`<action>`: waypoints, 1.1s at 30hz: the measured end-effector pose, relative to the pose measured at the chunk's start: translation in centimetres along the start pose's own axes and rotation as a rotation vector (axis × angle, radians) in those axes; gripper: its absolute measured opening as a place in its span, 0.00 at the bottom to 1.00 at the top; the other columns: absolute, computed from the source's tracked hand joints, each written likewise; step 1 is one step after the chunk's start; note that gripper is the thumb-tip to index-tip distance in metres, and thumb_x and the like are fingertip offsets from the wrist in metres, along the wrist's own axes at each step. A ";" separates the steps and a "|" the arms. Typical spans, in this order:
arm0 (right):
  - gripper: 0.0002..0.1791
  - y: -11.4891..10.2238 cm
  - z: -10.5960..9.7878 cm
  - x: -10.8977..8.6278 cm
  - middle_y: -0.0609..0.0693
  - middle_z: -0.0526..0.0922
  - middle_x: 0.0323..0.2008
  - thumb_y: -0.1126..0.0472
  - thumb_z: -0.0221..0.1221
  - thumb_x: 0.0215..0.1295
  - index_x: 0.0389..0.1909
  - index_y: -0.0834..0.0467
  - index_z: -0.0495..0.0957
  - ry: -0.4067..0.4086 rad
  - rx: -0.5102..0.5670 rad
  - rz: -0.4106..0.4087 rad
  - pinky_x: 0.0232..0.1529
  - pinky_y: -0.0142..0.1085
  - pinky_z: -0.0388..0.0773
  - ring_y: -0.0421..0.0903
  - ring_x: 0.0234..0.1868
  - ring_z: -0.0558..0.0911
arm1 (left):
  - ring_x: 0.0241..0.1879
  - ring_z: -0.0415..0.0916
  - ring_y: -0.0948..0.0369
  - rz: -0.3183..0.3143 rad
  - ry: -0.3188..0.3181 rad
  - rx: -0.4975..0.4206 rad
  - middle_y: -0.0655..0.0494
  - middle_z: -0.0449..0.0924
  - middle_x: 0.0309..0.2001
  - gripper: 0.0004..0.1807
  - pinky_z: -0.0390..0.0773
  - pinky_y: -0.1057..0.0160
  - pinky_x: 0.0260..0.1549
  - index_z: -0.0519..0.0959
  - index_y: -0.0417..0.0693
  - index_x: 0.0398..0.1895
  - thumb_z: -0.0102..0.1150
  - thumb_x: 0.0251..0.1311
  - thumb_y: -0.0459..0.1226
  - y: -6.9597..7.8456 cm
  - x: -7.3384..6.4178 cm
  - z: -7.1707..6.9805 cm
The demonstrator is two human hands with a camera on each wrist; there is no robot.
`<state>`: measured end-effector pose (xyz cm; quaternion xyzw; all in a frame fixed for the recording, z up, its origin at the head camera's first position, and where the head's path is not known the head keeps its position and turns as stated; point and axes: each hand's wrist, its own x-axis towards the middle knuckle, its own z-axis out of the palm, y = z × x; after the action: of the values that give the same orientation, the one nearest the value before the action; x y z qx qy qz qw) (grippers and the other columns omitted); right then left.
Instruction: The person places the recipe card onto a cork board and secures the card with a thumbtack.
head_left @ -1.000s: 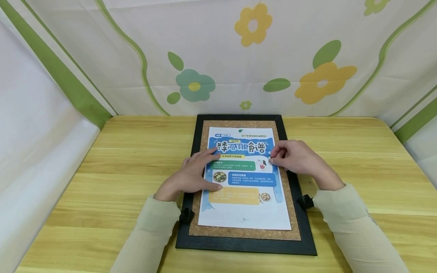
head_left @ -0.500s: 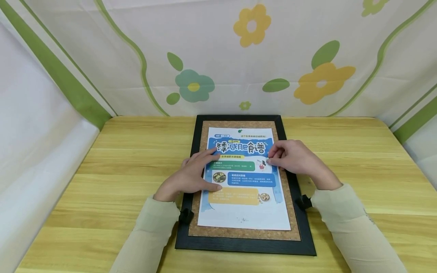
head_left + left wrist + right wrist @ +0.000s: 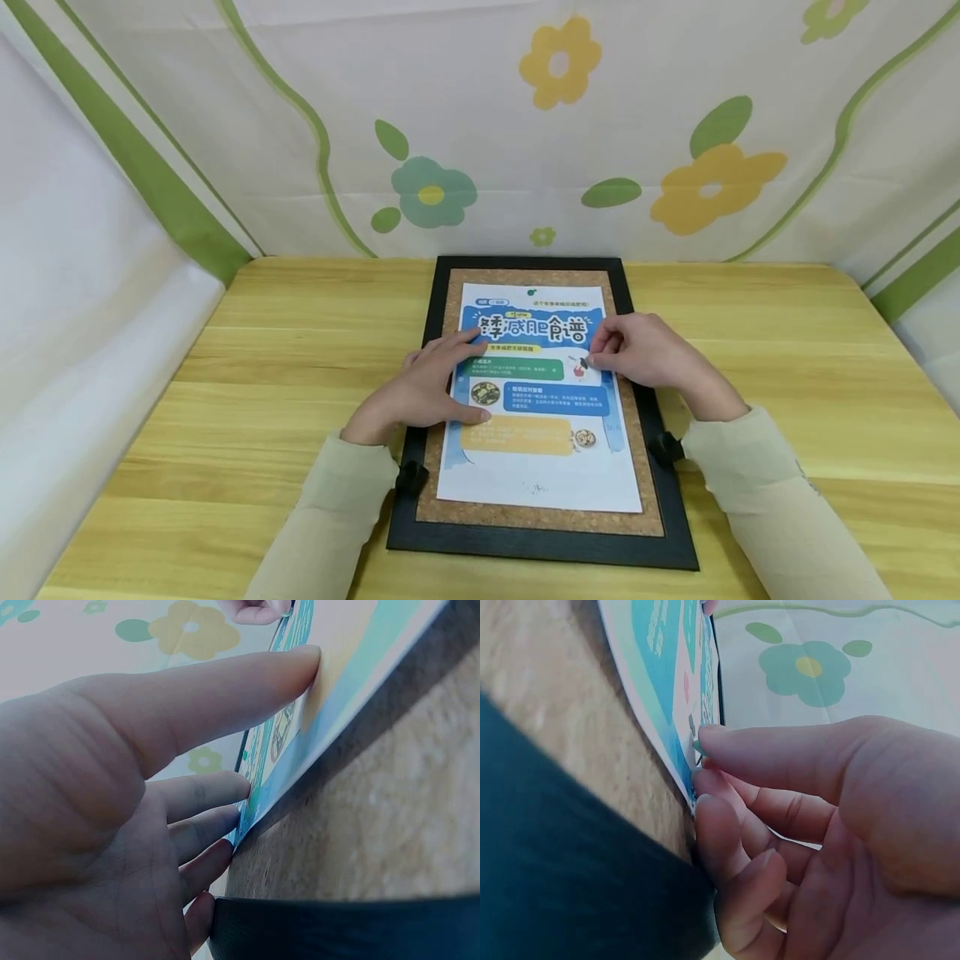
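A printed paper poster [image 3: 540,479] lies on a cork board [image 3: 649,500] with a black frame. Near the poster's top edge a green pushpin [image 3: 532,292] stands in the paper. My left hand [image 3: 431,387] rests with spread, straight fingers on the poster's left side; thumb and fingertips touch the paper in the left wrist view. At the right edge, beside the small printed figure, my right hand [image 3: 645,354] pinches a small green pushpin [image 3: 698,747] between thumb and index finger, close against the paper. The fingers mostly hide this pin, and its point is out of sight.
The board lies on a wood-grain table [image 3: 300,333], near the back edge. Behind it hangs a white cloth [image 3: 495,100] with printed flowers, and another white cloth [image 3: 97,267] hangs at the left. Black straps [image 3: 665,448] sit at both wrists.
My right hand has shifted slightly left over the poster with the pushpin between its fingertips. The left hand keeps its place, and the head view has tilted a little.
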<state>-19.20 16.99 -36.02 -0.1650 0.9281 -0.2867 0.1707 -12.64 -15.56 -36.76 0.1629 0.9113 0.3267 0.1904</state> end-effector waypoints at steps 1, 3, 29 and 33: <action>0.07 0.0 0.0 -0.1 0.51 0.83 0.32 0.58 0.69 0.73 0.37 0.57 0.84 0.001 -0.004 0.000 0.36 0.39 0.75 0.47 0.33 0.79 | 0.88 0.39 0.41 -0.001 -0.002 0.004 0.54 0.44 0.90 0.52 0.42 0.27 0.78 0.61 0.51 0.86 0.78 0.61 0.47 0.0 0.0 0.0; 0.07 0.2 0.1 -0.4 0.51 0.83 0.32 0.58 0.69 0.73 0.37 0.57 0.84 0.003 -0.007 0.001 0.36 0.38 0.75 0.47 0.34 0.79 | 0.88 0.40 0.41 0.001 -0.004 0.006 0.54 0.45 0.90 0.52 0.42 0.26 0.78 0.61 0.50 0.86 0.78 0.61 0.47 0.1 0.0 0.1; 0.04 0.3 0.2 -0.7 0.51 0.84 0.34 0.61 0.66 0.75 0.40 0.57 0.86 0.015 0.032 -0.022 0.35 0.36 0.77 0.46 0.33 0.80 | 0.87 0.41 0.40 0.002 0.005 -0.021 0.53 0.47 0.89 0.52 0.41 0.26 0.78 0.63 0.50 0.85 0.79 0.60 0.47 -0.2 -0.5 0.5; 0.06 0.2 -0.5 -0.7 0.54 0.84 0.36 0.63 0.63 0.78 0.44 0.61 0.85 -0.009 0.093 -0.004 0.35 0.35 0.81 0.46 0.32 0.82 | 0.88 0.41 0.41 0.002 0.012 -0.014 0.54 0.46 0.89 0.52 0.41 0.26 0.78 0.62 0.50 0.85 0.79 0.60 0.48 -0.1 -0.4 0.2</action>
<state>-18.85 17.68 -35.62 -0.1601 0.9126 -0.3293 0.1820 -12.17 -15.70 -36.87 0.1606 0.9099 0.3344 0.1858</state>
